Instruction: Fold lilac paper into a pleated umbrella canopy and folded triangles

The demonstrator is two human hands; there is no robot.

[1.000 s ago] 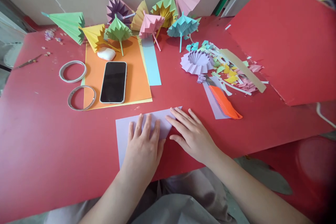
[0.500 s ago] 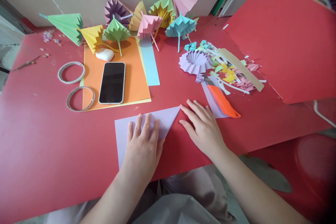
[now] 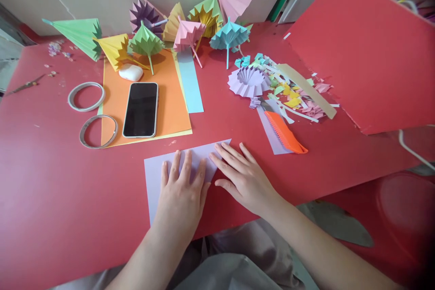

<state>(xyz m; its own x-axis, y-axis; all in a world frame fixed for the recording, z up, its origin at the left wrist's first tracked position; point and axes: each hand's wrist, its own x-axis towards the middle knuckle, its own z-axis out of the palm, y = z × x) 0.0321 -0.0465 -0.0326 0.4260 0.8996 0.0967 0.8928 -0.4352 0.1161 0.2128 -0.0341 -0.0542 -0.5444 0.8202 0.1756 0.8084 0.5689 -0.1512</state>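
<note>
Creasing step, judged from the pose: left hand (image 3: 181, 195) flat, fingers spread, pinning the lilac paper (image 3: 154, 176) near the table's (image 3: 50, 199) front edge; right hand (image 3: 243, 176) likewise flat and open, fingertips on the sheet's folded right corner — gripping nothing. Hands side by side, nearly touching. Next move, likely: fingertips run along the diagonal fold under firm pressure, left palm holding the sheet from slipping. Just right of the hands, orange comb (image 3: 283, 133); beyond it, pleated lilac disc (image 3: 248, 81) and scraps (image 3: 299, 95). Toward the far edge — phone (image 3: 141, 109) on orange sheet (image 3: 170, 95), tape rings (image 3: 86, 96), paper umbrellas (image 3: 186, 27).
</note>
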